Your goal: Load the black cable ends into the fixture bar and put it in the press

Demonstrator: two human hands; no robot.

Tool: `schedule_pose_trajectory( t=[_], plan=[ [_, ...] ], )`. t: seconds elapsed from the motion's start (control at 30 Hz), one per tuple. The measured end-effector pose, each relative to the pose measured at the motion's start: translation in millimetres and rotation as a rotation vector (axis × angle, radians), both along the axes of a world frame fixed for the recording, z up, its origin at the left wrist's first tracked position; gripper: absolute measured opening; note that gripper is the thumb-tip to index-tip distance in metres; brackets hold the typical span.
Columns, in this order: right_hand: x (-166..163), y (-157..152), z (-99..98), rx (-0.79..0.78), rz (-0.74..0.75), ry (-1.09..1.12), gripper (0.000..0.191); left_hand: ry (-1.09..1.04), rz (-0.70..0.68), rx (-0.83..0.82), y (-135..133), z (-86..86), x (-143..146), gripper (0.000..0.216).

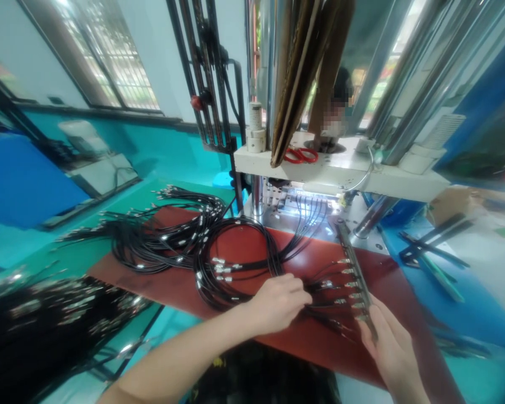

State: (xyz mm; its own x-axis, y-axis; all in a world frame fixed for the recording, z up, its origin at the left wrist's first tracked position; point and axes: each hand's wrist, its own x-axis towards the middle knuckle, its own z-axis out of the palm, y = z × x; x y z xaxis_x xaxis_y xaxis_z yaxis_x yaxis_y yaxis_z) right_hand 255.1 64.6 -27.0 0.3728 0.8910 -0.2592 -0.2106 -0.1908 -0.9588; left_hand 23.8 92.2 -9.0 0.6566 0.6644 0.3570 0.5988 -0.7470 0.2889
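My left hand is closed around several thin black cables over a red-brown mat. The fingers of my right hand are wrapped round the lower end of a long, narrow metal bar. Metal cable ends sit in a row along the bar's left side, and their cables run towards my left hand. Whether each end is fixed in the bar, I cannot tell. A coil of black cable with silvery tips lies left of my left hand.
Beyond the mat stands a press with a white plate on steel posts; red-handled scissors and cardboard rest there. More cables lie in a bundle to the left and a blurred dark heap. Dark tools are at right.
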Motion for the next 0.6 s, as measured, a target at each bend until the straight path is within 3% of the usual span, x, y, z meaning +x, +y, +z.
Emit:
schedule_pose_trajectory(
  t=[0.2, 0.43, 0.6],
  plan=[
    [-1, 1, 4.4, 0.002, -0.011, -0.036, 0.062, 0.149, 0.047, 0.127, 1, -7.8, -17, 0.023],
    [1, 2, 2.4, 0.011, 0.004, -0.077, 0.064, 0.368, -0.103, 0.280, 3, 6.9, -8, 0.025],
    [0, 4, 2.8, 0.018, -0.015, -0.087, 0.059, 0.455, -0.210, 0.303, 9, 11.1, 3, 0.022]
  ],
)
